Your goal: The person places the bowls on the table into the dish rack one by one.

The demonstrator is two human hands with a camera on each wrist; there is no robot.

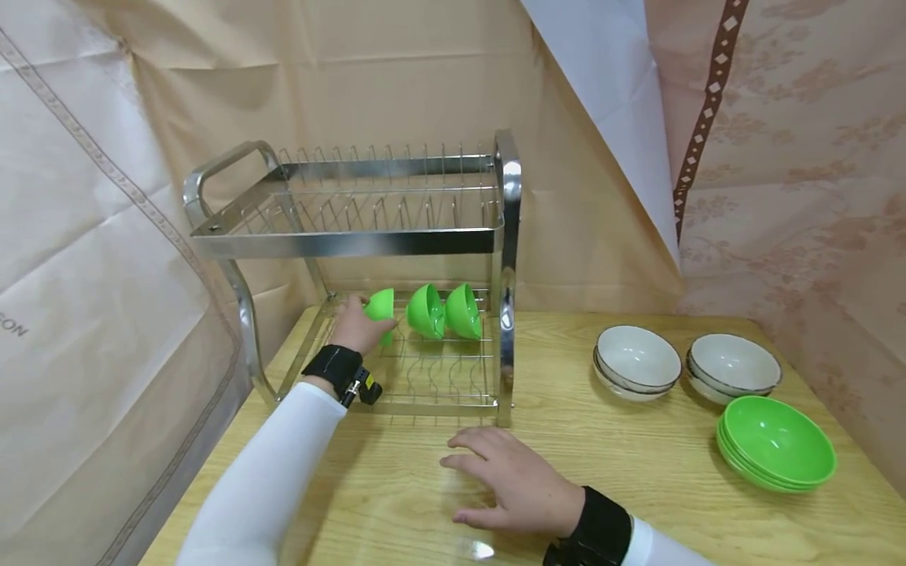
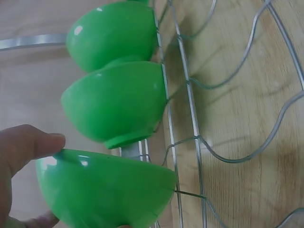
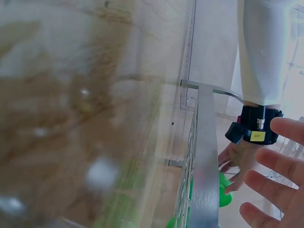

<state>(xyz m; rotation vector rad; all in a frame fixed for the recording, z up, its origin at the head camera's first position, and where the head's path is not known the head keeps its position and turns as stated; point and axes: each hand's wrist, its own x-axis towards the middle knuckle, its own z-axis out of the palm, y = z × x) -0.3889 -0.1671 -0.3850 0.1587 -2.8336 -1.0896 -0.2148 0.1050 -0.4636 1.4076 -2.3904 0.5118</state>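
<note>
Holding one green bowl (image 1: pixel 381 304) in the left grip (image 1: pixel 356 328), with the thumb (image 2: pixel 35 145) over the rim and the other fingers mostly hidden beneath. Tipped on edge at the lower tier (image 1: pixel 432 409) of a two-tier metal dish rack (image 1: pixel 347 244), opening toward the right; too hard to tell whether resting on the wires. Just to the right, past a small gap, lined up close together and tipped likewise: two more green bowls (image 1: pixel 425 312). Spreading the right grip (image 1: pixel 520 483) wide, with fingers apart, above the wooden bench (image 1: pixel 623 464) in front of the rack. Standing farther right on the bench: two stacks of white bowls (image 1: pixel 639 358) with dark rims, side by side, and nearer, a stack of green bowls (image 1: pixel 778 439). Wearing white sleeves (image 1: pixel 269 472) and black wristbands (image 1: pixel 331 368). Hung behind the rack: beige sheeting (image 1: pixel 425 86).
</note>
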